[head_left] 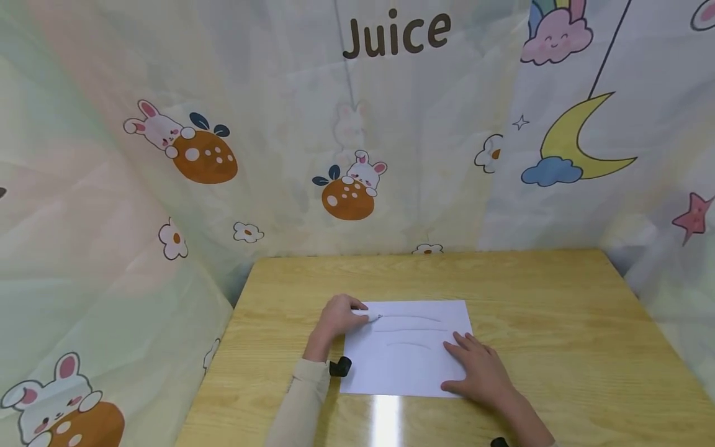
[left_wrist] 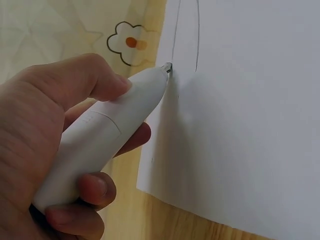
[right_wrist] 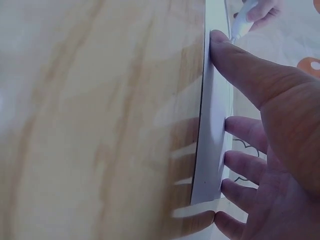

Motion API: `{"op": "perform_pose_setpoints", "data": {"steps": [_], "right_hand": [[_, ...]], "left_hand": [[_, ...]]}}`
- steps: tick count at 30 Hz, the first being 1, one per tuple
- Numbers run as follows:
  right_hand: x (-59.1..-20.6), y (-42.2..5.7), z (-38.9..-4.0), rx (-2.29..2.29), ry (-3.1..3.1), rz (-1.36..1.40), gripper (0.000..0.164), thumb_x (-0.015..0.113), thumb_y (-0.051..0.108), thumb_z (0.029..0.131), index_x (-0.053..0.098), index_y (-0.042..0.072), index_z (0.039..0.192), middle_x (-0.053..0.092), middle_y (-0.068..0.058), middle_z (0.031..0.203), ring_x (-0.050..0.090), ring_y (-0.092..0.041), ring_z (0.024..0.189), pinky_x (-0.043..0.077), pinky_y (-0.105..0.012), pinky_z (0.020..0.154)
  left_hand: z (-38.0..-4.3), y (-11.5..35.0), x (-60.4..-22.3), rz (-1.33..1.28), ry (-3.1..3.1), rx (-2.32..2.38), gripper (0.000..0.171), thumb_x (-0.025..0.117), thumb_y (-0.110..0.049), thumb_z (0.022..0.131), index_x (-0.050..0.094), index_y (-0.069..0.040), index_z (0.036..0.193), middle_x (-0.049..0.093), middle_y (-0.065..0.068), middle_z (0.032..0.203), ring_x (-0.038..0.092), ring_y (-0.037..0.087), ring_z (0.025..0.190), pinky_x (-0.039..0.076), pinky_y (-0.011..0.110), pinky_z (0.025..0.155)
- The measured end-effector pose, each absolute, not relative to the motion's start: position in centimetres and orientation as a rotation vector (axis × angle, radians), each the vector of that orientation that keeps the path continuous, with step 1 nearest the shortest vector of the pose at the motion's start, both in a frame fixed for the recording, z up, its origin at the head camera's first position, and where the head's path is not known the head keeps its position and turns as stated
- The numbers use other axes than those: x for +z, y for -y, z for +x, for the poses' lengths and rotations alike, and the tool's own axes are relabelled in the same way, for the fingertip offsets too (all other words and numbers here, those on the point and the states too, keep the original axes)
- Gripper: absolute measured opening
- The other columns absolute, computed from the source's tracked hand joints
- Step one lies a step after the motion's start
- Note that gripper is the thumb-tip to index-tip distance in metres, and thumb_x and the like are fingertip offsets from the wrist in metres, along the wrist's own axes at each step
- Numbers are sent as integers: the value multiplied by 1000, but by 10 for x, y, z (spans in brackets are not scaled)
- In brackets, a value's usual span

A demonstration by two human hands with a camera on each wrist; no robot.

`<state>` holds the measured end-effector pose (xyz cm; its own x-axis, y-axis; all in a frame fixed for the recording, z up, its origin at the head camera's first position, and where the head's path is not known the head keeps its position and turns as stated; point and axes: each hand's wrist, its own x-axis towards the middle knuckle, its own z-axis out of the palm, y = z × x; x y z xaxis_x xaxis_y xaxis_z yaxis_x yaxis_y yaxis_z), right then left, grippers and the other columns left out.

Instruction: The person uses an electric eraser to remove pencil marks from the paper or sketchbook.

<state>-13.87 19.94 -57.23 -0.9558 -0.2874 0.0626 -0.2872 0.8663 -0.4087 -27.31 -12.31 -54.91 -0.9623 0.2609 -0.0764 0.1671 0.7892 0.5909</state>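
My left hand grips a thick white pen-shaped tool with a small metal tip, index finger along its upper side. In the left wrist view the tip meets the paper at the end of a thin grey line. The white sheet of paper lies on the table and bears three faint, slightly curved lines across its upper half. At the sheet's right edge, my right hand rests with fingers spread. The right wrist view shows its thumb and fingertips on the paper, the little finger just beyond the corner.
The light wooden table extends on all sides of the sheet. Behind it hangs a pale cloth backdrop printed with rabbits, flowers and a moon. A black wrist mount on the left arm overlaps the sheet's left edge.
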Motion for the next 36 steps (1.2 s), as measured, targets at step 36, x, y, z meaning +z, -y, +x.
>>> {"op": "perform_pose_setpoints", "data": {"steps": [36], "right_hand": [[-581, -199, -139, -692, -3073, -465, 81, 83, 55, 64, 64, 8, 128, 49, -18, 140, 39, -44, 131, 33, -65, 93]], "left_hand": [[-280, 116, -549, 382, -2770, 923, 17, 77, -30, 81, 79, -19, 94, 71, -4, 98, 61, 11, 85, 50, 34, 73]]}}
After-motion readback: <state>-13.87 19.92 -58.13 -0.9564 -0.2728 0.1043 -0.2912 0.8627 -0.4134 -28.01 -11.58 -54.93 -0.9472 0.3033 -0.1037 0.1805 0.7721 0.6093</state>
